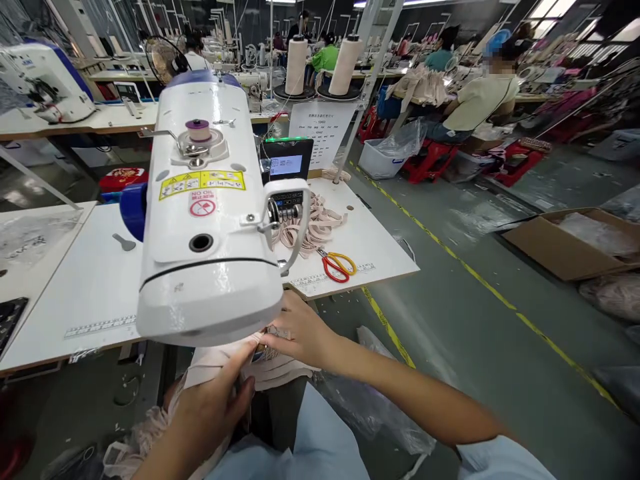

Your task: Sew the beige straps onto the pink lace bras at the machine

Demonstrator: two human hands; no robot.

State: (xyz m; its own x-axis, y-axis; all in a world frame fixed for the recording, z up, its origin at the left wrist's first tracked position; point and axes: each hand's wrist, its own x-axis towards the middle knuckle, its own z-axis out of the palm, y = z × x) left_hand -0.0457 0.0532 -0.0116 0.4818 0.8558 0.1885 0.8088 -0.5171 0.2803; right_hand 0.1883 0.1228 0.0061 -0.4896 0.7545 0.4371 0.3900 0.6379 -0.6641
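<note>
A white sewing machine [210, 287] stands in front of me, its head hiding the needle area. Pale pink fabric [213, 363] lies under its front end and hangs toward my lap. My left hand [213, 407] is closed on the fabric, thumb and forefinger near its edge. Just right of it, my right hand [300, 333] is closed on the same fabric close to the machine, its fingertips partly hidden. Scissors with red and yellow handles [337, 266] rest on the white table [375, 253], beside a heap of pink strips [315, 227].
Two thread cones [297, 65] stand behind the machine, near a small control screen [286, 165] and a printed sheet [320, 130]. A cardboard box [565, 243] and a white bin [380, 159] are on the floor at right. A seated person [483, 100] works beyond.
</note>
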